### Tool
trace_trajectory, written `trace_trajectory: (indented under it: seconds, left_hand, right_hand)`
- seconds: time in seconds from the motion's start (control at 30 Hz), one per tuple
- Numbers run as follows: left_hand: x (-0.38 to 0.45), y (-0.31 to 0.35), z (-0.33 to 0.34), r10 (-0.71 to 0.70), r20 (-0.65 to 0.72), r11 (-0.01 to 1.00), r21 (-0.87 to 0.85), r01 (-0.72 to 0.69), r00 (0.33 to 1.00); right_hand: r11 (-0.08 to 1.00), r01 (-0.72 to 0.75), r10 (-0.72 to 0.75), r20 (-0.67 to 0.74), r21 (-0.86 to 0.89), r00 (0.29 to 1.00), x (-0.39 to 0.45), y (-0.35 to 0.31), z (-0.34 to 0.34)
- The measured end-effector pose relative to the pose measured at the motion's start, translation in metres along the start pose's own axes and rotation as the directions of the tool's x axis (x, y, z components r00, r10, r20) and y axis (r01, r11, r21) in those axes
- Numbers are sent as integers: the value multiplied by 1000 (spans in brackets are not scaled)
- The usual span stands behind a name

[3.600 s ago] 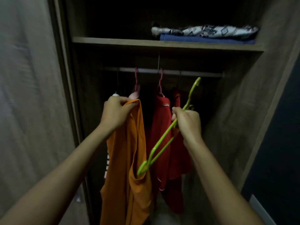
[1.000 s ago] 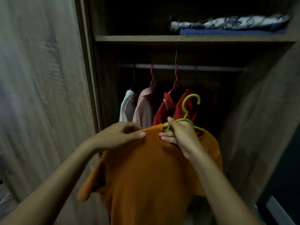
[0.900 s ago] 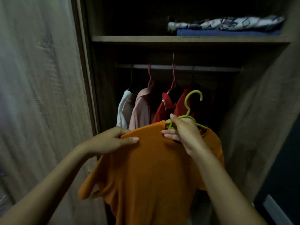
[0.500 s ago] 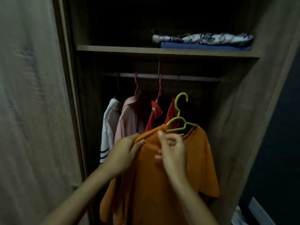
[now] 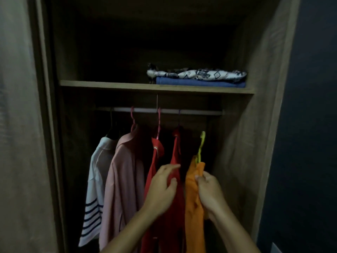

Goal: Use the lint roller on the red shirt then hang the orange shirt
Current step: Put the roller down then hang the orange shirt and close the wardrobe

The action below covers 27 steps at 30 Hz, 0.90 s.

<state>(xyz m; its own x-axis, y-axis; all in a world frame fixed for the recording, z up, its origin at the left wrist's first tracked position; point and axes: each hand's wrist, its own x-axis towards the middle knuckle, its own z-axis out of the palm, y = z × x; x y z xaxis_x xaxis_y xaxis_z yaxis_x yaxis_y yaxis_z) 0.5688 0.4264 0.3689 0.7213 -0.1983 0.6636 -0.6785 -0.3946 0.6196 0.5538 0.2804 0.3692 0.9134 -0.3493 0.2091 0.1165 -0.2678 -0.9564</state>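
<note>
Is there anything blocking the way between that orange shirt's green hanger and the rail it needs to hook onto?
Nothing visible. The hanger sits below a bare stretch of rail, right of the red shirts.

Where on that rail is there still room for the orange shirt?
The rail is bare at its right end, between the last red shirt and the wardrobe's right wall. Leftwards it is crowded with hangers. The orange shirt hangs below that gap.

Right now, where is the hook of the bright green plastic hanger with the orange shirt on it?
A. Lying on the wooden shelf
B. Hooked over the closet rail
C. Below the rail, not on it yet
C: the green plastic hanger's hook ends below the closet rail, while the right hand grips the orange shirt.
</note>
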Motion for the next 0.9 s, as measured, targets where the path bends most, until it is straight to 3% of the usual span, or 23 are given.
trace_trajectory:
  seconds: [0.13,0.27,0.7,0.9]
  left_hand:
    - [45,-9,25,36,50,942,331,-50,998]
    - [70,-19,46,9,129,865,497,-72,992]
    - [71,-36,57,-28,191,923,381,-48,981]
    - [65,-46,50,-72,144,936,351,17,987]
  right_hand:
    - [986,102,-108,-41,-135,993,37,-31,-15]
    - [960,111,-143,-108,-258,984,78,-55,-24]
    - [940,-15,-43,-160,-342,986,145,-74,-10]
    - [935,78,-150,-186,-346,971,128,-32,-6]
